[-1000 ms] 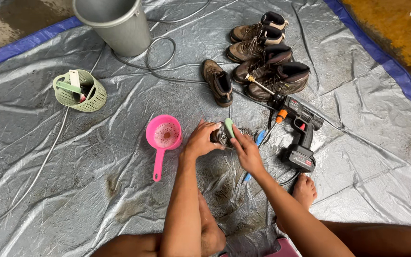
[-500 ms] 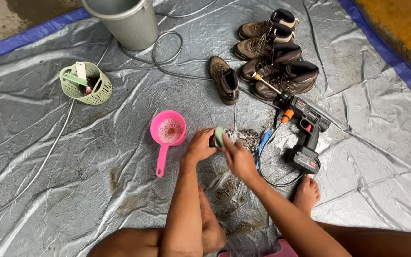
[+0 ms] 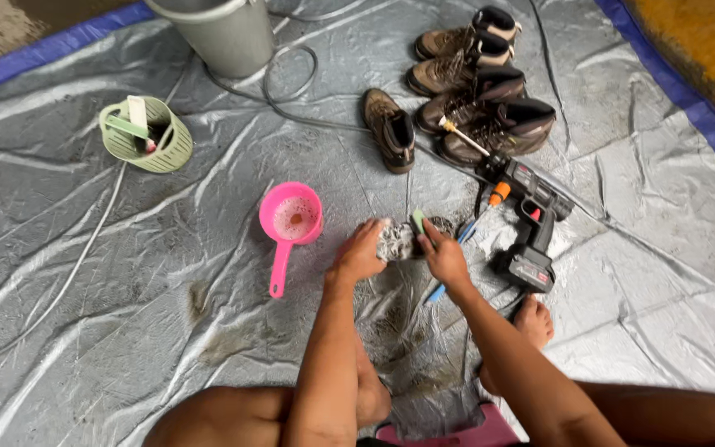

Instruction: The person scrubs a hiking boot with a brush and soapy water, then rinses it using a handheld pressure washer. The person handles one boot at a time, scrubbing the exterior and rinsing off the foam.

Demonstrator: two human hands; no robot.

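A soapy, foam-covered shoe (image 3: 407, 238) lies on the grey tarp (image 3: 126, 273) in front of me. My left hand (image 3: 362, 251) grips its left end. My right hand (image 3: 442, 252) holds a small green brush (image 3: 418, 221) against the shoe's right side. A pink ladle (image 3: 289, 225) with sudsy water sits just left of my left hand. A lone brown boot (image 3: 390, 129) lies beyond the shoe.
Several brown boots (image 3: 477, 83) are grouped at the back right. A black and red cordless spray tool (image 3: 530, 217) lies right of my hands, with a blue-handled brush (image 3: 448, 265) beside it. A grey bucket (image 3: 221, 33), a hose (image 3: 291, 91) and a green basket (image 3: 144, 134) sit at the back left.
My hands have stayed on the shoe, with the brush shifting slightly across it. The camera has drifted, so everything sits a little differently in view.
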